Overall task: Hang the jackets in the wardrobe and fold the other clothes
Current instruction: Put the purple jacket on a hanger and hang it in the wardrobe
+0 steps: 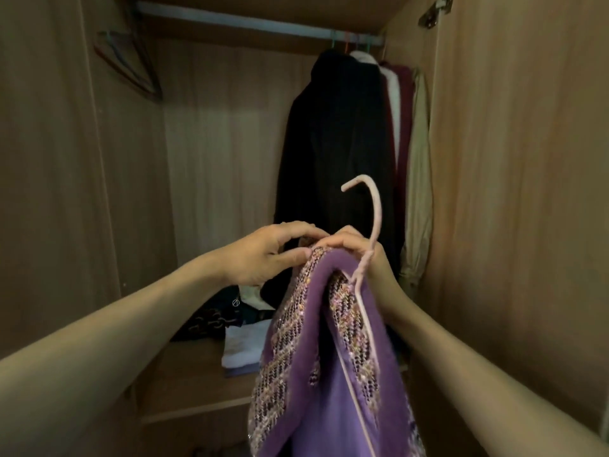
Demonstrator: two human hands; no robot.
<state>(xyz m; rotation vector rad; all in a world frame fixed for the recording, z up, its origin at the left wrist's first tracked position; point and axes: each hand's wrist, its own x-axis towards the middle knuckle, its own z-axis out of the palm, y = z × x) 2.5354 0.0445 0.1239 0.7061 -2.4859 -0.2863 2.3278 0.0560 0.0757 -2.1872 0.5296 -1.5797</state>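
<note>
A purple jacket (329, 374) with a tweed outer side hangs from a pink wire hanger (375, 219) in front of the open wardrobe. My right hand (365, 255) grips the hanger's neck together with the jacket's collar. My left hand (273, 252) pinches the collar edge just to the left, fingertips touching the fabric. The hanger's hook points up and left, well below the wardrobe rail (257, 24).
A black coat (336, 143), a white and maroon garment (400, 103) and a beige one (420, 166) hang at the rail's right end. Empty hangers (131, 64) lean at the upper left. Folded clothes (240, 347) lie on the shelf below.
</note>
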